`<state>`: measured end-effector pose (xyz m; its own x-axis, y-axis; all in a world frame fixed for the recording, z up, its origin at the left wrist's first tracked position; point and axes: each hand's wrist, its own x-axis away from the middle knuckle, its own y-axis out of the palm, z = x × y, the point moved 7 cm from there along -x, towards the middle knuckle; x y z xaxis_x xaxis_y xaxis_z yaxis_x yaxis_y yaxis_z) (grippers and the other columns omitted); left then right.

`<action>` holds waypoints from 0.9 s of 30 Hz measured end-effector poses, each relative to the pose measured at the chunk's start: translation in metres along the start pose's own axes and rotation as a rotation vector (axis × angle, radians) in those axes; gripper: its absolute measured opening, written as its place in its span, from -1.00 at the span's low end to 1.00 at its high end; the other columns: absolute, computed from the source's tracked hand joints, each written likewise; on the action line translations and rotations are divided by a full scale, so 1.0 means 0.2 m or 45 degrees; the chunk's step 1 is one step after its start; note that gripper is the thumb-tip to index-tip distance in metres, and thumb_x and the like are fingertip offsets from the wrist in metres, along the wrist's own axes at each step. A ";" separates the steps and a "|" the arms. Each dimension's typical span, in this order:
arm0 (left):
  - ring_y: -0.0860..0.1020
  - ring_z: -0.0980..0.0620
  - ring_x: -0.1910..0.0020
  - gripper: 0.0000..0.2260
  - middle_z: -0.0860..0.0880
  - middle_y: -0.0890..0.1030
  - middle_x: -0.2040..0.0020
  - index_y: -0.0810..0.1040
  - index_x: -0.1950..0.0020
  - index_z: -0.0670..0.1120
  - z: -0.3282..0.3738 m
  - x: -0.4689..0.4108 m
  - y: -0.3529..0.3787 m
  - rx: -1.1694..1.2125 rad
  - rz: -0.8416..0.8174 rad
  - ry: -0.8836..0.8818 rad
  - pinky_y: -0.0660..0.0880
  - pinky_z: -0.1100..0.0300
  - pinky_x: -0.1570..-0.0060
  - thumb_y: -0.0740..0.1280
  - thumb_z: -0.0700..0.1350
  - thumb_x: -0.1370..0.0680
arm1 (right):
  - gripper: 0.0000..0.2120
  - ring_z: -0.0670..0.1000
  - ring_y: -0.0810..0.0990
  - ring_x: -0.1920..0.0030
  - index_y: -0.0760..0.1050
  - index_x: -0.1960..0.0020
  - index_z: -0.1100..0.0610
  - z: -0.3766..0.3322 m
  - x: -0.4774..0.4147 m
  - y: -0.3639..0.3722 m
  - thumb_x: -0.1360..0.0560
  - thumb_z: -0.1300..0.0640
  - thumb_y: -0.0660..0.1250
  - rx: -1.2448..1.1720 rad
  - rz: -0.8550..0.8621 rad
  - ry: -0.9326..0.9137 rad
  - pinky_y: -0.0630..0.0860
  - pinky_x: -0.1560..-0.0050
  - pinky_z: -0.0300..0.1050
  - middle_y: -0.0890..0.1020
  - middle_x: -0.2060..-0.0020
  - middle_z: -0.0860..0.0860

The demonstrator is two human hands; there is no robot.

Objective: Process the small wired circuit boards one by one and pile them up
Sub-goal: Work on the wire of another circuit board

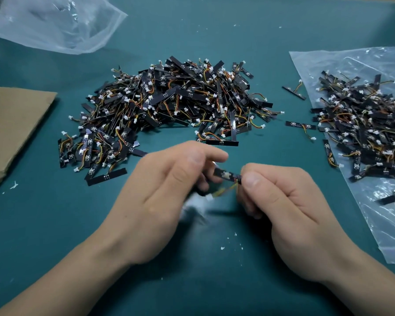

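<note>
Black boards (169, 103), orange-yellow wires, teal table (55, 213).

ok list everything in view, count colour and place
mat: one, teal, underneath
left bag: one, clear, top left
right bag: one, clear, right edge
cardboard: one, brown, left edge
centre pile: one, black boards with orange wires, mat middle
right pile: one, black, on right bag
loose boards: two, black, between piles
held board: one, black, between hands
crumbs: several, white, on mat
left hand: one, by held board, grip blurred
right hand: one, fingers pinch held board
</note>
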<state>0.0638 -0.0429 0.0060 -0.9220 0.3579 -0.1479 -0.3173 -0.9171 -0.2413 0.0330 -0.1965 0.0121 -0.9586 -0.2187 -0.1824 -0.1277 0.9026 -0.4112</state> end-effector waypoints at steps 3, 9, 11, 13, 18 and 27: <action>0.59 -0.09 0.24 -0.65 -0.08 0.64 0.23 0.69 0.05 -0.03 0.02 -0.01 0.01 -0.040 -0.072 0.044 0.49 0.06 0.22 0.18 0.12 -0.63 | -0.57 0.00 0.30 0.38 0.26 0.32 0.18 -0.01 0.00 0.00 -0.64 -0.04 0.10 0.031 0.002 -0.010 0.29 0.34 0.00 0.32 0.41 0.08; 0.51 -0.03 0.35 -0.73 0.01 0.56 0.33 0.57 0.21 0.11 0.08 0.01 0.03 -0.196 -0.085 0.168 0.44 0.08 0.31 0.23 0.08 -0.65 | -0.62 -0.05 0.34 0.37 0.29 0.29 0.05 0.00 0.00 -0.01 -0.67 -0.05 0.10 0.117 0.063 -0.003 0.30 0.35 -0.18 0.39 0.39 0.03; 0.50 0.00 0.38 -0.73 0.02 0.56 0.35 0.58 0.24 0.04 0.08 0.01 0.03 -0.245 -0.047 0.170 0.43 0.11 0.34 0.27 0.06 -0.63 | -0.64 -0.05 0.37 0.36 0.33 0.27 0.02 0.00 -0.01 -0.01 -0.67 -0.05 0.11 0.116 0.062 0.006 0.31 0.33 -0.22 0.42 0.40 -0.03; 0.49 0.00 0.39 -0.73 0.00 0.57 0.35 0.59 0.23 -0.02 0.08 0.01 0.02 -0.273 -0.018 0.157 0.42 0.14 0.36 0.29 0.06 -0.61 | -0.67 -0.03 0.41 0.35 0.39 0.24 -0.01 0.00 -0.01 0.00 -0.66 -0.05 0.11 0.092 0.041 0.012 0.33 0.32 -0.20 0.44 0.40 -0.08; 0.48 0.00 0.39 -0.73 -0.04 0.55 0.34 0.58 0.23 -0.03 0.08 0.01 0.01 -0.262 0.002 0.116 0.41 0.17 0.36 0.28 0.06 -0.61 | -0.72 0.07 0.46 0.32 0.45 0.19 -0.01 0.00 0.00 0.01 -0.65 -0.03 0.11 0.083 -0.012 0.016 0.41 0.28 0.00 0.48 0.37 0.00; 0.47 -0.02 0.36 -0.79 -0.03 0.53 0.36 0.60 0.23 -0.07 0.09 0.01 0.02 -0.320 -0.012 0.137 0.40 0.08 0.31 0.32 -0.13 -0.61 | -0.72 -0.02 0.47 0.34 0.42 0.21 -0.03 0.00 -0.01 0.01 -0.66 0.01 0.13 0.172 0.002 0.014 0.32 0.30 -0.29 0.48 0.39 -0.08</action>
<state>0.0571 -0.0499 0.0225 -0.8860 0.3950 -0.2427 -0.2480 -0.8462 -0.4717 0.0338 -0.1945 0.0111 -0.9616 -0.2128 -0.1732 -0.0917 0.8444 -0.5278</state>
